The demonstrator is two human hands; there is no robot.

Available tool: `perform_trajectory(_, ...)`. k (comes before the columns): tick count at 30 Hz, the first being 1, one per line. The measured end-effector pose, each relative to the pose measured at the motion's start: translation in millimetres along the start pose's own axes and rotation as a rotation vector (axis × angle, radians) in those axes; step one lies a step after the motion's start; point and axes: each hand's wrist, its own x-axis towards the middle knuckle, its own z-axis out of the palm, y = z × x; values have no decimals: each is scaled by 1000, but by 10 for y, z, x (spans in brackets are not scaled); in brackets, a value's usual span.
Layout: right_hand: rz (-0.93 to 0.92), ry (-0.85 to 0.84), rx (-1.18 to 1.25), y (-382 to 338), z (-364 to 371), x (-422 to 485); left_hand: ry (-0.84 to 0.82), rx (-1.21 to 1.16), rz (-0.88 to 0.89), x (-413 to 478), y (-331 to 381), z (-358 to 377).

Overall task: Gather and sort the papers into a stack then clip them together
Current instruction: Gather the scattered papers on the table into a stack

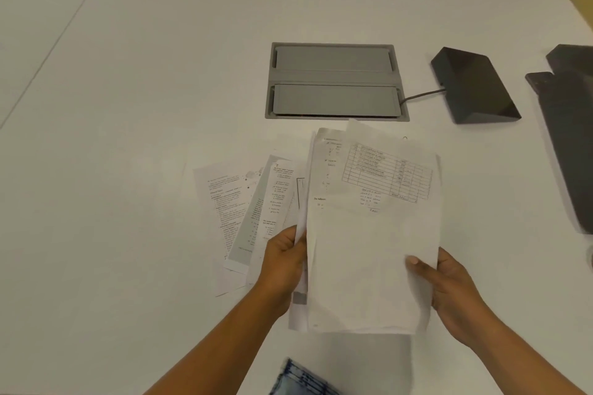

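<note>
I hold a small stack of papers (369, 253) above the white table (144, 106), tilted toward me. Its top sheet carries a printed table near its upper end. My left hand (284, 261) grips the stack's left edge. On the right edge my right hand (449, 282) holds it, thumb on the top sheet. Several loose printed sheets (239, 212) lie fanned on the table to the left, partly under the stack and my left hand. A small ring-like thing (405, 138), perhaps a clip, lies just past the stack's upper right corner; it is too small to tell.
A grey cable hatch (335, 82) is set into the table beyond the papers. A dark wedge-shaped device (471, 86) with a cable sits to its right. A dark flat object (568, 125) lies at the right edge. Blue denim (298, 378) shows at the bottom.
</note>
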Motion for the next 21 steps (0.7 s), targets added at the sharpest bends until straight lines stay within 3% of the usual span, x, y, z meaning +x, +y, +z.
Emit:
perform_trajectory(5,-16,26,-33,62,82,2,72,-13,-50,-31,87,39)
perform_trajectory(13,74,-124,-11,60,78,8,-37,120,21,10,52,-36)
perform_trajectory(17,131,-90,-163,107,121,19,-57,257,15,95,-33,-113)
perform_trajectory(21,79,40,-193,140,137,48,169,383,63,269,-186,-323)
